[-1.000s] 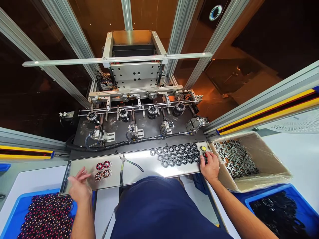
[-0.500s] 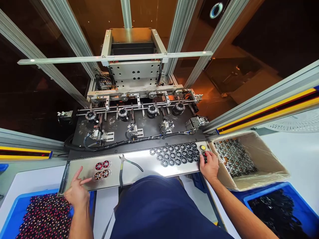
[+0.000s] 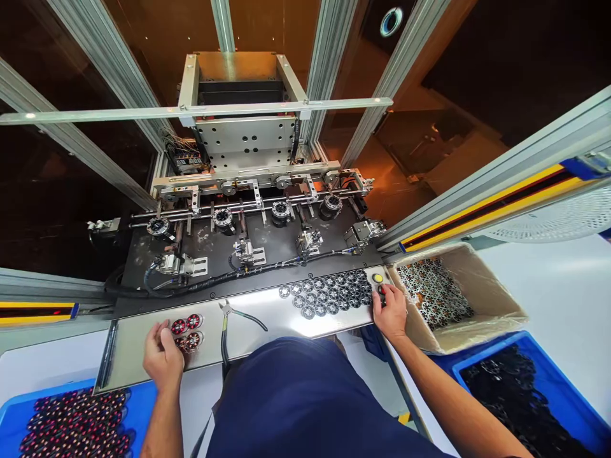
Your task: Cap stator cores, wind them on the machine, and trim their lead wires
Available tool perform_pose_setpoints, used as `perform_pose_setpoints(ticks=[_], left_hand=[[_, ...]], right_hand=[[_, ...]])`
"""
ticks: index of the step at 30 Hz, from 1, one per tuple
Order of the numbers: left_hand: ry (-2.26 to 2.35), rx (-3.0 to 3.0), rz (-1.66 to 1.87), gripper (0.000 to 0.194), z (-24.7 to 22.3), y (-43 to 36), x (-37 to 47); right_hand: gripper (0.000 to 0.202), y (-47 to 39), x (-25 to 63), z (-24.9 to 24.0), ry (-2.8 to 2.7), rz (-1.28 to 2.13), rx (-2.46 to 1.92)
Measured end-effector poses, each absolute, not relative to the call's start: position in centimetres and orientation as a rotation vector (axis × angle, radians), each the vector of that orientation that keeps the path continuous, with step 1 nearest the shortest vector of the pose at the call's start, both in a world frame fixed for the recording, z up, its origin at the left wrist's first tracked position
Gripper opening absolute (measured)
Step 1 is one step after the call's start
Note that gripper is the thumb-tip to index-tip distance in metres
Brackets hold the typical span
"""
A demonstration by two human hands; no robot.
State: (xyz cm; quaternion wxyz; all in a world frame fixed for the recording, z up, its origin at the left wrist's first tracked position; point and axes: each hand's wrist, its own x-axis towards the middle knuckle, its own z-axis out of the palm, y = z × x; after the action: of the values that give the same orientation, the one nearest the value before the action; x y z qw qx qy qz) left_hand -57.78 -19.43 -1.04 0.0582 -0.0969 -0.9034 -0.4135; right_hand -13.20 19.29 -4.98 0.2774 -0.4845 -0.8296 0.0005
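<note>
My left hand is beside several red and black round parts on the metal shelf. Its fingers are bent and partly cover one of the parts; whether it grips anything is hidden. My right hand rests at the shelf's right end, fingers curled over a dark button just below a yellow button. Left of that hand lie rows of black and silver round parts. Pliers with dark green handles lie with their handles spread on the shelf.
Behind the shelf stands a machine with several round fixtures and black cables. A blue bin of red and black parts is lower left. On the right are a lined box of metal parts and a blue bin of black parts.
My left hand has moved right to the red and black parts, and its spread fingers have bent. My right hand stays at the buttons. The whole view has shifted slightly.
</note>
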Motion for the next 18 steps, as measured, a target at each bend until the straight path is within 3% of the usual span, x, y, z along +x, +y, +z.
perform_pose_setpoints(ticks=[18], left_hand=[[-2.740, -0.435, -1.152, 0.035, -1.73, -19.97, -58.16]], right_hand=[[0.046, 19.42, -12.86, -5.67, -2.229, -0.003, -1.288]])
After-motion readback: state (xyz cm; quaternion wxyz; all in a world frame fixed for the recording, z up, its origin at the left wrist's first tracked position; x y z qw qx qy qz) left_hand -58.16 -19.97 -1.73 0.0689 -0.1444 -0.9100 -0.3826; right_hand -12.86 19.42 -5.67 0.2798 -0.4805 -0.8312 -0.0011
